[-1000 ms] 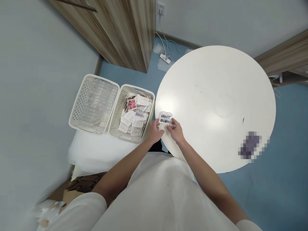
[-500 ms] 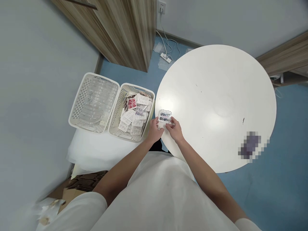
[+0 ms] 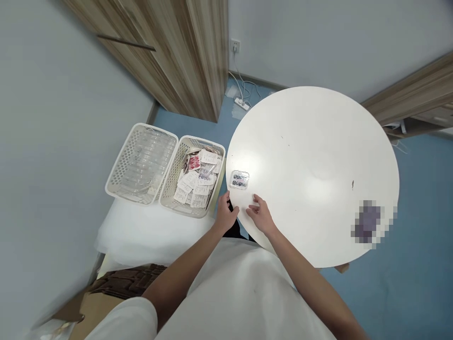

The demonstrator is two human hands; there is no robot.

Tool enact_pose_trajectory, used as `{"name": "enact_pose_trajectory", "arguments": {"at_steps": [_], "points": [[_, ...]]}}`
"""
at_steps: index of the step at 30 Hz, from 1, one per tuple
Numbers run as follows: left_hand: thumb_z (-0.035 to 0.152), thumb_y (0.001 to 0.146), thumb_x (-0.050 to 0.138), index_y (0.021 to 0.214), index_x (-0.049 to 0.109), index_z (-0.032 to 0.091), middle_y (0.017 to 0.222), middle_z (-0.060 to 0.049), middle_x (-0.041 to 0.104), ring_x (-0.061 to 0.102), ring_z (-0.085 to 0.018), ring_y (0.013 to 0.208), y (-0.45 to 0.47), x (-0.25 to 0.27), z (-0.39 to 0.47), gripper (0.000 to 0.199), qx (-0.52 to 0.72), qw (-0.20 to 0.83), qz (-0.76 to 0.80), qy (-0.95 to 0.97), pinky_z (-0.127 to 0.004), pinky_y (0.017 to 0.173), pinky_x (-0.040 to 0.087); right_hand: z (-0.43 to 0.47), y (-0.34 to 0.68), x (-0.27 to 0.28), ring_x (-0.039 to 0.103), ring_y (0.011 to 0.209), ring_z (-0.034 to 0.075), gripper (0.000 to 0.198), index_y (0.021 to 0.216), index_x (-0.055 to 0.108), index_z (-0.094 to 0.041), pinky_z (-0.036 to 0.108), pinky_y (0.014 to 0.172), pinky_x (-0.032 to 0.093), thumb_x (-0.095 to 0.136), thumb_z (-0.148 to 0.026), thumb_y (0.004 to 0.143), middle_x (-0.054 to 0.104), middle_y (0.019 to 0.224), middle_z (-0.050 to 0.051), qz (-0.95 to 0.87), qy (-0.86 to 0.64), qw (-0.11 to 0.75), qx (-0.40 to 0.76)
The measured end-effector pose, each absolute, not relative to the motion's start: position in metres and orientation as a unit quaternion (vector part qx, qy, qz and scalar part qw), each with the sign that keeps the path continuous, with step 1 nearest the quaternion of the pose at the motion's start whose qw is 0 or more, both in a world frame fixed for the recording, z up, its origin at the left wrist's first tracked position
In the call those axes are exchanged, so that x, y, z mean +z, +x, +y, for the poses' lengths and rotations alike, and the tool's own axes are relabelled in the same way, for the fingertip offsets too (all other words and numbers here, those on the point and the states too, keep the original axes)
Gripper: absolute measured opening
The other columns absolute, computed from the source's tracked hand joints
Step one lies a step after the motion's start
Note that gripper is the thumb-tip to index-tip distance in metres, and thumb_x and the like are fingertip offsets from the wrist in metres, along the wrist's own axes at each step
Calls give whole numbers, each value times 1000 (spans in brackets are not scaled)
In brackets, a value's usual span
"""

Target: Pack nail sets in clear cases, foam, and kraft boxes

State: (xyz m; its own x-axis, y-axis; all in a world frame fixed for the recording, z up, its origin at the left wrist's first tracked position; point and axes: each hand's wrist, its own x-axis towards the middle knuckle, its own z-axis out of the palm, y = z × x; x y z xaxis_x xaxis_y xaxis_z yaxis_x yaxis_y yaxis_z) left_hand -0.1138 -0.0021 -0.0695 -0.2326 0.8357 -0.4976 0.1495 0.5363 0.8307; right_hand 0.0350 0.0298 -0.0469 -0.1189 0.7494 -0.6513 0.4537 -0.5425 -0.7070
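Note:
A small clear plastic case (image 3: 239, 180) with two rows of dark, nail-shaped pieces inside lies on the white round table (image 3: 300, 141), close to its left edge. Just below it, at the table's edge, is my left hand (image 3: 226, 213), fingers apart and holding nothing. My right hand (image 3: 261, 215) hovers over the tabletop to the lower right of the case, its fingers spread and bare. Neither hand touches the case. What exactly the pieces inside are is too small to tell for sure.
Left of the table stands a white basket (image 3: 222, 163) with printed cards and small packs. Beside it another white basket (image 3: 110, 182) holds stacked clear plastic cases. A pixelated purple object (image 3: 368, 221) lies at the table's right. A power strip (image 3: 242, 104) rests on the floor behind.
Both hands have let go of the clear case and drawn back toward my body. The case stays on the table. The whole view has shifted slightly.

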Motion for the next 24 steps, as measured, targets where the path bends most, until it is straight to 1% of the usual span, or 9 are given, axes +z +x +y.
{"name": "enact_pose_trajectory", "arguments": {"at_steps": [3,7,11,16,20,24], "points": [[24,74,53,122,39,21,121,-10,42,44,-20,111,-105,-64,-15,50,329,519,711,342,-35,91,40,13,46,-39,55,99,18,63,130,31,-24,32,84,46,55,-33,72,36,125,10,-486,-630,116,595],[26,74,53,114,47,19,106,-9,54,54,-17,93,-91,-51,-32,41,339,531,699,339,-32,79,45,-2,64,-25,57,90,15,58,127,36,-22,33,83,46,54,-31,72,40,123,10,-518,-588,87,615],[27,73,54,110,51,17,98,-7,57,56,-14,81,-74,-32,-56,38,372,510,701,332,-29,73,46,-10,83,-12,58,81,13,51,122,42,-21,32,80,46,54,-29,72,49,115,9,-547,-527,67,647],[29,74,54,106,53,17,95,-7,58,57,-15,81,-48,-11,-95,34,388,478,720,320,-29,72,47,-23,106,-4,57,76,12,43,114,50,-23,31,73,48,55,-31,72,54,109,7,-571,-467,68,671],[31,74,53,105,53,18,95,-8,59,58,-15,81,-34,2,-125,33,399,462,729,310,-29,71,48,-37,113,-2,57,72,12,42,112,52,-22,30,70,48,56,-32,71,56,106,6,-591,-439,57,674],[33,73,54,105,54,18,95,-8,59,58,-16,82,-39,11,-150,34,402,429,751,300,-30,71,48,-49,104,-4,55,68,12,42,111,53,-21,31,68,47,55,-33,71,57,106,7,-622,-396,41,675]]}}
